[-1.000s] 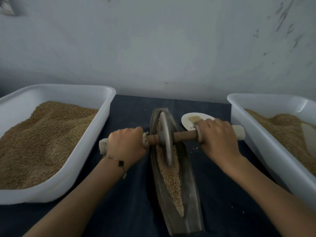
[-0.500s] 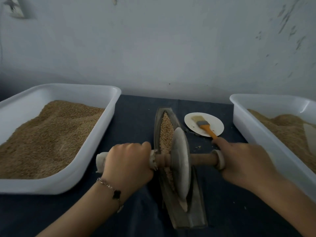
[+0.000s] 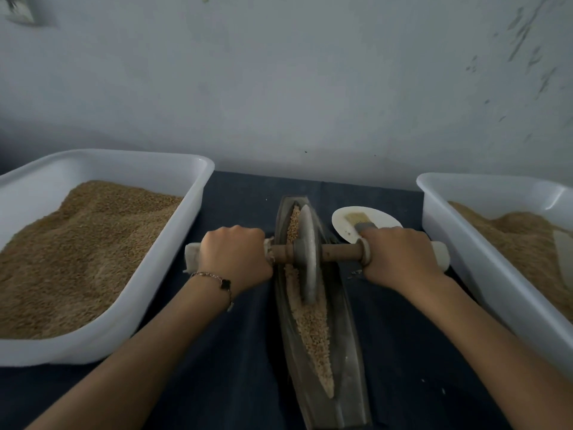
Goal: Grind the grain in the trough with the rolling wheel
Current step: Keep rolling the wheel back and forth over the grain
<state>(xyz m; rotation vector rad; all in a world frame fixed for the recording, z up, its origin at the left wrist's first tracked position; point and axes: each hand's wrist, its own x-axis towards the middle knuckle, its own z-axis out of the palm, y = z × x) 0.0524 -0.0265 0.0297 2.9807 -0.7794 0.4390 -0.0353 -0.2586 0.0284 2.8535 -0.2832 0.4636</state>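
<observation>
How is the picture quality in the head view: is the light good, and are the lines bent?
Head view: the light is dim and flat, without glare; the wide lens bends the left tub and right tub outward; the wheel, the trough and both hands are fairly sharp; the upper left corner is smeared.

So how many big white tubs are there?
2. One tub sits left of the trough, the other tub right of it. Both hold grain and run past the picture's edge.
</observation>
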